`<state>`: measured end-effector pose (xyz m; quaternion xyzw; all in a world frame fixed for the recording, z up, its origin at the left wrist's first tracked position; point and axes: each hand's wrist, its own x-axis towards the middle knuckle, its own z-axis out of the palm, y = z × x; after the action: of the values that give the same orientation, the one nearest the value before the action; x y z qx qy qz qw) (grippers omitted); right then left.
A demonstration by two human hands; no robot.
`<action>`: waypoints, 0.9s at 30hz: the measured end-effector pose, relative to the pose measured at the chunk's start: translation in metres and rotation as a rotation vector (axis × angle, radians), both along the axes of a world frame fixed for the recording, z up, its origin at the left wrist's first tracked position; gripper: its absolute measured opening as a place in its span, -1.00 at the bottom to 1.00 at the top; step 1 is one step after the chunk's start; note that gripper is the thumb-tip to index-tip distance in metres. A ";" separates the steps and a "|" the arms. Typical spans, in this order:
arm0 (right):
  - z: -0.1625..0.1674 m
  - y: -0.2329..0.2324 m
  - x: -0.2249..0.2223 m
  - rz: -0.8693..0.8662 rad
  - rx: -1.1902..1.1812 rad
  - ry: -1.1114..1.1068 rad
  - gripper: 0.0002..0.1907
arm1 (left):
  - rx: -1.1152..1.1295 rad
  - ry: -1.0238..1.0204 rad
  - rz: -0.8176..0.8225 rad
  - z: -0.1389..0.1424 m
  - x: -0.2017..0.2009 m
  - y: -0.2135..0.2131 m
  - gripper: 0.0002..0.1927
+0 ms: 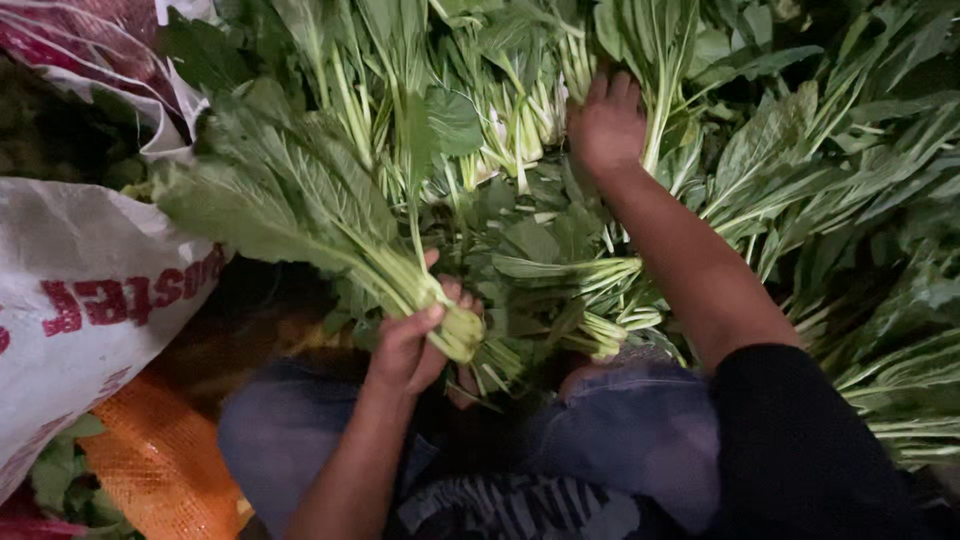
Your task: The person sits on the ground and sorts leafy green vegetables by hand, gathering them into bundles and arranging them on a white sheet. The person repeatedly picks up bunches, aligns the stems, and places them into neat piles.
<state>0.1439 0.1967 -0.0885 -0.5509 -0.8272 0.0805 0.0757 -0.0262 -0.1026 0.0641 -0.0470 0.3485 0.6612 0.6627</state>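
Note:
My left hand grips a bunch of leafy greens near its pale stem base, with the broad leaves fanning up and to the left. My right hand reaches forward into a big pile of leafy greens, its fingers closed around pale green stalks of another bunch. My knees in blue trousers show at the bottom, right below the pile.
A white woven sack with red print lies at the left, with more greens inside it. An orange mesh bag sits at the lower left. Greens cover the whole upper and right area.

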 end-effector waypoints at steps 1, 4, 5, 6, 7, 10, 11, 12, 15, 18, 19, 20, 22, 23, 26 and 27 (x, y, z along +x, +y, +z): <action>0.001 0.002 -0.002 -0.044 -0.076 -0.028 -0.30 | -0.001 -0.012 0.024 -0.002 0.000 0.001 -0.20; 0.007 0.008 -0.011 -0.113 -0.209 -0.099 -0.45 | -0.016 -0.026 0.061 -0.010 0.000 0.009 -0.26; 0.010 0.012 -0.012 -0.098 -0.193 -0.121 -0.48 | -0.033 -0.024 0.048 -0.013 -0.002 0.013 -0.27; 0.012 0.015 -0.014 -0.080 -0.170 -0.142 -0.50 | -0.044 -0.022 0.038 -0.015 -0.003 0.016 -0.27; 0.015 0.017 -0.014 -0.086 -0.187 -0.132 -0.48 | -0.033 -0.028 0.042 -0.018 -0.003 0.019 -0.28; 0.019 0.021 -0.013 -0.110 -0.274 -0.089 -0.44 | -0.045 -0.045 0.040 -0.024 -0.004 0.022 -0.29; 0.020 0.021 -0.013 -0.118 -0.314 -0.055 -0.44 | -0.064 -0.040 0.032 -0.026 -0.003 0.022 -0.29; 0.021 0.022 -0.014 -0.131 -0.361 -0.019 -0.45 | -0.090 -0.034 0.020 -0.027 -0.003 0.021 -0.29; 0.026 0.024 -0.021 -0.125 -0.319 -0.085 -0.37 | -0.044 -0.059 0.032 -0.033 -0.004 0.019 -0.33; 0.032 0.030 -0.031 -0.205 -0.351 -0.068 -0.38 | -0.049 -0.041 0.029 -0.041 -0.006 0.025 -0.43; 0.033 0.033 -0.033 -0.233 -0.418 -0.030 -0.32 | -0.086 -0.021 0.034 -0.045 -0.007 0.027 -0.45; 0.036 0.035 -0.034 -0.263 -0.485 0.006 -0.26 | -0.124 -0.003 0.038 -0.049 -0.007 0.031 -0.48; 0.039 0.039 -0.034 -0.272 -0.507 0.099 -0.15 | -0.163 -0.025 0.054 -0.057 -0.006 0.037 -0.53; 0.041 0.040 -0.034 -0.246 -0.467 0.151 -0.10 | -0.170 -0.066 0.070 -0.061 -0.005 0.038 -0.55; 0.051 0.048 -0.027 -0.372 -0.725 0.463 -0.27 | -0.182 -0.112 0.048 -0.070 -0.002 0.039 -0.55; 0.056 0.051 -0.024 -0.438 -0.873 0.591 -0.38 | -0.183 -0.116 0.037 -0.071 -0.001 0.038 -0.54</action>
<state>0.1202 0.2481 -0.0325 -0.6436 -0.5275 0.5481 0.0840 -0.0273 -0.0648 -0.0072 -0.1518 0.3675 0.6350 0.6624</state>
